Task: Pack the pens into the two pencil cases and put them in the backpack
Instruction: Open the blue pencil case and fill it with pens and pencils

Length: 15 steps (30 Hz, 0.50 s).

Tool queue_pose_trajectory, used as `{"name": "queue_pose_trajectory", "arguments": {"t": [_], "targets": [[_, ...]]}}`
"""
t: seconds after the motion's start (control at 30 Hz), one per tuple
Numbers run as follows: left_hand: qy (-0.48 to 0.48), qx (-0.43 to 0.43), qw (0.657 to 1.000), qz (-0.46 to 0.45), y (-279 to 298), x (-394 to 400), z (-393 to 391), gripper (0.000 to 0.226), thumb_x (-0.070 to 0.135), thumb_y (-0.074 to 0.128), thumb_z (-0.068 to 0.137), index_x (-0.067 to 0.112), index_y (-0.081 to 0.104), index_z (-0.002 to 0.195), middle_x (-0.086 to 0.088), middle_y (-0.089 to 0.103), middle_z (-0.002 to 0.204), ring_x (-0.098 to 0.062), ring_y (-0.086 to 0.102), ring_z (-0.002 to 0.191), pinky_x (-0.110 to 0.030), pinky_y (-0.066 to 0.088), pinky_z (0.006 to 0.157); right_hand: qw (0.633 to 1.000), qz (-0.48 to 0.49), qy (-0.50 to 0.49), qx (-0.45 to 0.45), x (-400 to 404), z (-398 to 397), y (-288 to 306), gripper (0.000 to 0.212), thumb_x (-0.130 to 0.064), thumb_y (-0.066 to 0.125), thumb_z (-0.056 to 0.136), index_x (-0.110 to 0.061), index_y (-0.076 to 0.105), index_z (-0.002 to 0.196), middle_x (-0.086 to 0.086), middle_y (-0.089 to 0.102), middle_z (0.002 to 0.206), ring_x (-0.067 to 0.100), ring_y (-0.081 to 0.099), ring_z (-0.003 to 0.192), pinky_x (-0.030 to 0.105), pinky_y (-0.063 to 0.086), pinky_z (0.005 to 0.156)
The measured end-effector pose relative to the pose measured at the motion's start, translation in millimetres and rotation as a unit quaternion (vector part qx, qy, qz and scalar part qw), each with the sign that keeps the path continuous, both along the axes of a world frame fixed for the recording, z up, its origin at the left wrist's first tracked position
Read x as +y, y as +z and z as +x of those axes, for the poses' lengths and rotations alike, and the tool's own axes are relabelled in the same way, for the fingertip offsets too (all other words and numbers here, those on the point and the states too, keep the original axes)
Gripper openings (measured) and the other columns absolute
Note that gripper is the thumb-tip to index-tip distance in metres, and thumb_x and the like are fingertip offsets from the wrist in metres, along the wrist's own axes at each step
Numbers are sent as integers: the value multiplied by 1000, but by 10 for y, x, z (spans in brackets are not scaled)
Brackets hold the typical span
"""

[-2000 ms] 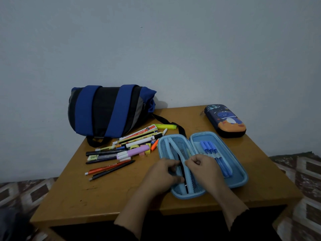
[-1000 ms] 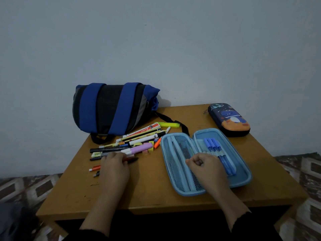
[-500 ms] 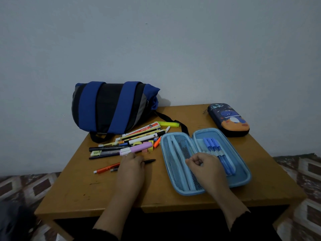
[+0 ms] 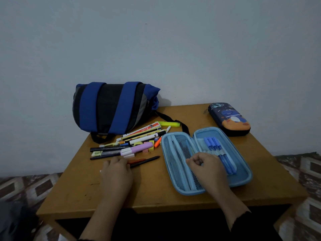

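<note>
Pens (image 4: 132, 146): one box reads "soft"; left hand (image 4: 116, 173) grips two, right (image 4: 206, 166) fisted.

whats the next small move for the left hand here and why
Probably carry the dark pen and the red one beside it over to the open blue case. The left hand already rests on their near ends, while the right hand pinches the case's mesh flap, seemingly holding it ready.

A long white-and-red box (image 4: 142, 130) in the pile at eleven o'clock of the open case reads "soft" in red, with a black "00" at its far end; a white marker (image 4: 147, 139) beside it bears a small black mark, too small to read.
</note>
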<state>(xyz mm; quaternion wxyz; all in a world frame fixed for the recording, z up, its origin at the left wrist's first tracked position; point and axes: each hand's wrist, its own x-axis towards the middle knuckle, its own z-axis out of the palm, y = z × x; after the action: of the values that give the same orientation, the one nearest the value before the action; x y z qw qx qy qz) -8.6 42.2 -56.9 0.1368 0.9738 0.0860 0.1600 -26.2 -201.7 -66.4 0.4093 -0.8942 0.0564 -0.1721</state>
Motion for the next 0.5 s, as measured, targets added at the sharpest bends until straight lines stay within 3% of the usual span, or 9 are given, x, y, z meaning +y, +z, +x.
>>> {"name": "queue_pose_trajectory", "arguments": {"t": [0.23, 0.5], "targets": [[-85, 3, 996, -9, 3, -225, -28, 35, 21, 47, 97, 24, 55, 132, 5, 52, 136, -14, 38, 125, -29, 35, 104, 1000, 9, 0, 1, 1, -9, 15, 28, -37, 63, 84, -25, 56, 60, -3, 56, 59, 17, 55, 76, 36, 50, 70], [-33, 30, 999, 1, 35, -74, -53, 36, 34, 50, 96, 28, 54, 131, 6, 52, 136, -17, 39, 126, -32, 35, 102, 1000, 6, -5, -3, 4, -23, 25, 27, -38, 63, 84, -25, 58, 61, -6, 58, 61, 15, 56, 77, 35, 50, 70]]}}
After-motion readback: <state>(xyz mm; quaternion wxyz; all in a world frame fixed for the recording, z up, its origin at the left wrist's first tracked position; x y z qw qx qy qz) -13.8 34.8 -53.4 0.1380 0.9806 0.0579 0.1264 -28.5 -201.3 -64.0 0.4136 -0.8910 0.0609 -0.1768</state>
